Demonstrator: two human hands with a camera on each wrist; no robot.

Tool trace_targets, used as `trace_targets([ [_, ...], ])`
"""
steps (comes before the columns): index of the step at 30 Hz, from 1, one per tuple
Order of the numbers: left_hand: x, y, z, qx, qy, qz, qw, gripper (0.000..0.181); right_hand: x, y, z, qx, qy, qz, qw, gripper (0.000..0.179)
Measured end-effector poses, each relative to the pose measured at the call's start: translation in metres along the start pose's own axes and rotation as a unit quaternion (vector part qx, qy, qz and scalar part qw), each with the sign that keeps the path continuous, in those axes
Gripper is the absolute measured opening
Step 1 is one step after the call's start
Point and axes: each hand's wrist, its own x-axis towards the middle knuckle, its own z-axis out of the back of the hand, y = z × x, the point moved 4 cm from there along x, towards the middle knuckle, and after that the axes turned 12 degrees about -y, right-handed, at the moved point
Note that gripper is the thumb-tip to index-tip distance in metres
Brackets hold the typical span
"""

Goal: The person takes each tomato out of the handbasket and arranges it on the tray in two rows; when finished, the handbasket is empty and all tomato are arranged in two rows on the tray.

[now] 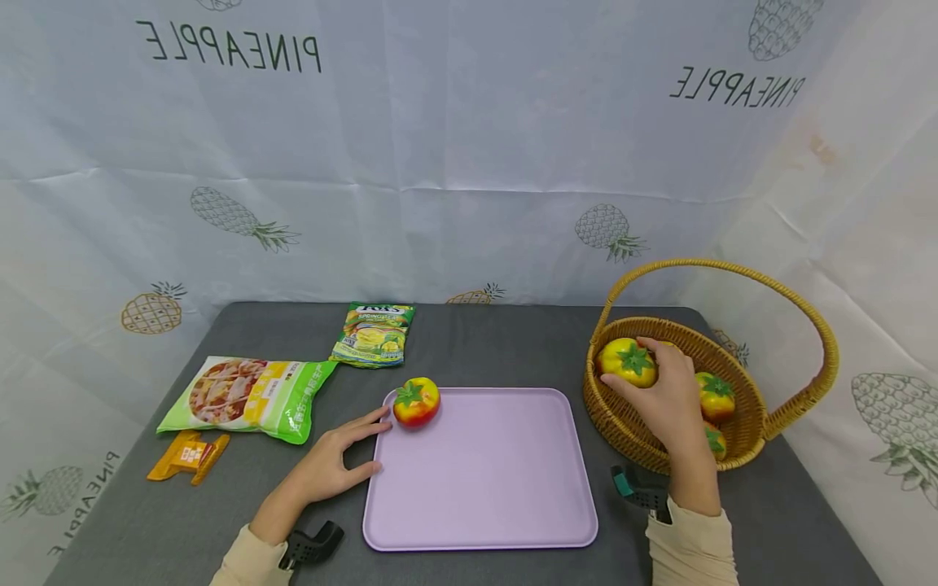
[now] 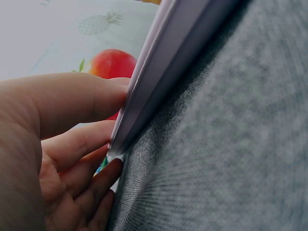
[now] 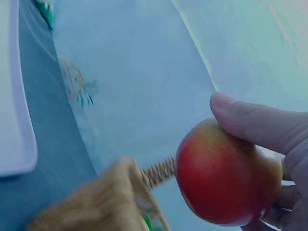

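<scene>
In the head view my right hand holds a yellow-and-red persimmon with a green leafy top, over the left side of a wicker basket. The right wrist view shows its red underside, with the thumb and fingers around it. More persimmons lie in the basket. My left hand rests at the left edge of a light purple tray, its thumb and fingertips touching the rim. Another persimmon sits in the tray's far left corner, just beyond the left fingertips.
Left of the tray lie a green-and-white food bag and an orange-brown snack packet. A green-and-yellow packet lies behind the tray. The basket's tall handle arches up on the right. A pineapple-print cloth hangs behind the grey table.
</scene>
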Motion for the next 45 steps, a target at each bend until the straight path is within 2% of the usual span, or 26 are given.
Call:
trace_targets([
  [10,0.000,0.001,-0.001,0.001,0.002,0.005,1.0000,0.051,-0.011,0.030,-0.043,0.059,0.052,0.053,0.9955,0.073],
  [16,0.000,-0.001,0.000,0.000,0.002,0.006,1.0000,0.051,-0.024,0.045,-0.076,0.087,0.093,0.068,0.9895,0.073],
  [24,0.000,0.000,0.001,-0.001,0.002,0.010,0.9999,0.051,-0.042,0.056,-0.117,0.114,0.127,0.088,0.9813,0.070],
  [35,-0.001,0.001,-0.001,0.001,0.002,0.005,1.0000,0.050,-0.062,0.072,-0.147,0.121,0.199,0.097,0.9677,0.068],
  [40,-0.001,0.001,-0.001,-0.001,0.001,0.008,1.0000,0.050,-0.062,0.080,-0.157,0.117,0.224,0.100,0.9625,0.069],
  [45,0.000,0.001,-0.001,-0.001,0.001,0.007,1.0000,0.051,-0.060,0.086,-0.164,0.120,0.230,0.102,0.9605,0.070],
])
